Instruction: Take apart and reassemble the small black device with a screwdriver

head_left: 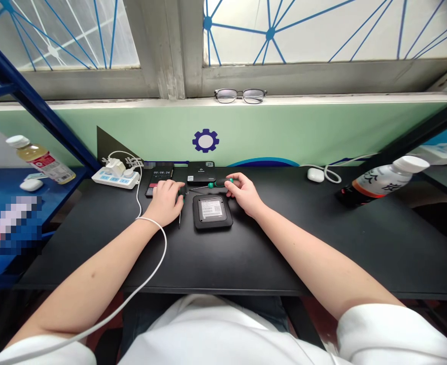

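My right hand (pixel 244 193) is closed around the black and green handle of a screwdriver (pixel 219 183). Its thin shaft lies level and points left. My left hand (pixel 166 203) rests on the desk, its fingers curled about a second screwdriver with a dark handle, mostly hidden; the shaft (pixel 179 220) sticks out toward me below the thumb. Between the hands, a square black device (pixel 212 226) lies flat with a white label facing up. Behind the screwdriver is a flat black box (pixel 201 172). A phone (pixel 161 175) showing a timer lies partly under my left hand.
A white power strip (pixel 115 177) stands back left, its cable (pixel 165 248) crossing over my left forearm. At right are a white earbud case (pixel 315 175) and a bottle (pixel 383 180). Another bottle (pixel 50 159) stands left. Glasses (pixel 240 96) lie on the sill.
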`<state>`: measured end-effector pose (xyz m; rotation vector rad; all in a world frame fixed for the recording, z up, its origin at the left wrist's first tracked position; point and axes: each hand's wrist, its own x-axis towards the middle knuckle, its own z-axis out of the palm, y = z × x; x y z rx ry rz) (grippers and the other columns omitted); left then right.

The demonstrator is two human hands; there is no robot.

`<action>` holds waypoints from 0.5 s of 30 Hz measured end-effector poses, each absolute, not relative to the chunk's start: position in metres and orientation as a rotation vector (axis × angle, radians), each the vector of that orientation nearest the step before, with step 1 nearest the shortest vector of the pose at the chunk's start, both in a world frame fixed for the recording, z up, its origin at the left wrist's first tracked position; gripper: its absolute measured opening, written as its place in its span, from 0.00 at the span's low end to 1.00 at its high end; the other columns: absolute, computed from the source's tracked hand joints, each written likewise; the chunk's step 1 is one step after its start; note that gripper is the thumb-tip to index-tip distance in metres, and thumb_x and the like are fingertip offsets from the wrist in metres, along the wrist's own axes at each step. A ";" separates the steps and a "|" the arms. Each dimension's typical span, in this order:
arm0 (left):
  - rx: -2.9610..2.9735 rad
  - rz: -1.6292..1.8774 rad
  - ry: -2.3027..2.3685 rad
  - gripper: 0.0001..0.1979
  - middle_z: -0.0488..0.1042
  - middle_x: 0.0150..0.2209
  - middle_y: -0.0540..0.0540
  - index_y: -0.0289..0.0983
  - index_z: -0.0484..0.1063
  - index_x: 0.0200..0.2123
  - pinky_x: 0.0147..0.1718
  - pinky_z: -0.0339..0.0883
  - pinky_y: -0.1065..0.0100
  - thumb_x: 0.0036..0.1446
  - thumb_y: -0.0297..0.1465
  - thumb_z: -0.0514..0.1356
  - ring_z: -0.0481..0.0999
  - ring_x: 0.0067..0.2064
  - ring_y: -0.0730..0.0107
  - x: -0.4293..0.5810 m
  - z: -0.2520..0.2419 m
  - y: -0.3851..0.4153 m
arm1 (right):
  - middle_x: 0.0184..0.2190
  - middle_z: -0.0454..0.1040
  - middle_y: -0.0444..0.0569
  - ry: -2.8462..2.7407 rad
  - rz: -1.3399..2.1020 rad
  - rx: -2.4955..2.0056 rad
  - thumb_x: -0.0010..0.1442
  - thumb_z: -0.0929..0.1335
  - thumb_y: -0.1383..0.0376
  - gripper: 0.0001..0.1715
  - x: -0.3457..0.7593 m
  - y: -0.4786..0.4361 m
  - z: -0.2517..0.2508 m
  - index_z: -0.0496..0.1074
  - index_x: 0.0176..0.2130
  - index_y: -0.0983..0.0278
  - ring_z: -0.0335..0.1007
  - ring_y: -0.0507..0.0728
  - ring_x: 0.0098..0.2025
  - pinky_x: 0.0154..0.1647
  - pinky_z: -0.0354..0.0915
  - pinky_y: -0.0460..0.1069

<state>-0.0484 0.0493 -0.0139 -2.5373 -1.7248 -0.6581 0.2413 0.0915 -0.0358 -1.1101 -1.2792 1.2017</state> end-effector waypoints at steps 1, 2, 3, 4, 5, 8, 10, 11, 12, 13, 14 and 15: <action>-2.515 -0.667 -1.741 0.18 0.76 0.52 0.35 0.37 0.74 0.59 0.55 0.67 0.45 0.68 0.29 0.56 0.70 0.57 0.43 -0.049 -0.015 0.050 | 0.25 0.74 0.37 -1.291 1.212 -1.105 0.51 0.79 0.46 0.30 0.241 0.091 -0.035 0.72 0.44 0.59 0.69 0.52 0.27 0.33 0.68 0.50; -2.505 -0.671 -1.750 0.18 0.76 0.52 0.36 0.38 0.75 0.58 0.55 0.67 0.45 0.67 0.28 0.56 0.70 0.57 0.43 -0.049 -0.015 0.051 | 0.26 0.74 0.37 -1.301 1.221 -1.104 0.51 0.79 0.46 0.29 0.241 0.090 -0.034 0.72 0.44 0.59 0.69 0.52 0.27 0.34 0.68 0.51; -2.506 -0.670 -1.752 0.18 0.76 0.52 0.36 0.38 0.75 0.58 0.55 0.67 0.45 0.67 0.28 0.56 0.70 0.57 0.43 -0.049 -0.016 0.051 | 0.26 0.74 0.37 -1.307 1.227 -1.105 0.51 0.79 0.46 0.29 0.241 0.089 -0.033 0.72 0.44 0.59 0.69 0.52 0.27 0.34 0.68 0.51; -2.514 -0.665 -1.749 0.18 0.76 0.52 0.36 0.38 0.75 0.58 0.55 0.67 0.45 0.67 0.28 0.56 0.70 0.57 0.43 -0.048 -0.016 0.050 | 0.26 0.74 0.37 -1.304 1.229 -1.109 0.51 0.79 0.46 0.29 0.241 0.089 -0.033 0.72 0.44 0.59 0.69 0.52 0.27 0.34 0.68 0.51; -2.528 -0.655 -1.741 0.18 0.76 0.53 0.35 0.38 0.75 0.58 0.54 0.68 0.45 0.68 0.29 0.56 0.70 0.57 0.42 -0.048 -0.016 0.050 | 0.25 0.74 0.37 -1.292 1.228 -1.114 0.51 0.79 0.46 0.29 0.241 0.089 -0.032 0.73 0.44 0.59 0.69 0.52 0.27 0.34 0.67 0.51; -2.569 -0.634 -1.714 0.18 0.76 0.53 0.35 0.37 0.75 0.58 0.54 0.68 0.44 0.68 0.29 0.56 0.69 0.57 0.42 -0.046 -0.017 0.048 | 0.24 0.74 0.38 -1.238 1.217 -1.112 0.51 0.79 0.47 0.28 0.242 0.091 -0.032 0.74 0.44 0.59 0.69 0.52 0.26 0.31 0.64 0.50; -2.579 -0.641 -1.699 0.18 0.76 0.53 0.35 0.38 0.75 0.58 0.54 0.68 0.43 0.68 0.29 0.56 0.69 0.57 0.42 -0.046 -0.018 0.048 | 0.24 0.74 0.38 -1.203 1.207 -1.105 0.51 0.78 0.47 0.28 0.243 0.093 -0.033 0.74 0.44 0.59 0.69 0.53 0.26 0.30 0.63 0.50; -2.582 -0.651 -1.693 0.17 0.76 0.53 0.35 0.38 0.75 0.58 0.54 0.68 0.43 0.68 0.29 0.55 0.69 0.57 0.43 -0.047 -0.018 0.049 | 0.23 0.74 0.39 -1.189 1.204 -1.100 0.51 0.78 0.47 0.27 0.244 0.094 -0.033 0.73 0.44 0.59 0.68 0.53 0.25 0.29 0.62 0.50; -2.582 -0.664 -1.688 0.17 0.76 0.53 0.35 0.38 0.75 0.58 0.54 0.68 0.43 0.68 0.29 0.55 0.70 0.57 0.43 -0.047 -0.018 0.049 | 0.23 0.74 0.39 -1.174 1.202 -1.095 0.51 0.77 0.48 0.26 0.245 0.095 -0.034 0.73 0.43 0.59 0.68 0.53 0.25 0.29 0.61 0.49; -2.585 -0.680 -1.681 0.17 0.76 0.53 0.35 0.37 0.75 0.57 0.54 0.69 0.43 0.68 0.28 0.55 0.70 0.56 0.43 -0.048 -0.018 0.049 | 0.23 0.73 0.38 -1.160 1.203 -1.090 0.51 0.77 0.48 0.26 0.245 0.096 -0.034 0.73 0.43 0.59 0.68 0.53 0.25 0.28 0.61 0.49; -2.592 -0.698 -1.669 0.17 0.76 0.53 0.35 0.37 0.76 0.57 0.55 0.69 0.42 0.69 0.28 0.55 0.70 0.56 0.43 -0.048 -0.018 0.049 | 0.23 0.73 0.38 -1.148 1.206 -1.083 0.52 0.76 0.48 0.24 0.246 0.096 -0.034 0.73 0.43 0.59 0.67 0.52 0.24 0.28 0.61 0.49; -2.605 -0.716 -1.649 0.17 0.76 0.52 0.35 0.37 0.76 0.56 0.55 0.69 0.42 0.69 0.28 0.55 0.70 0.56 0.44 -0.049 -0.018 0.049 | 0.23 0.72 0.38 -1.140 1.211 -1.076 0.52 0.76 0.49 0.23 0.247 0.097 -0.034 0.73 0.42 0.59 0.67 0.52 0.24 0.28 0.61 0.49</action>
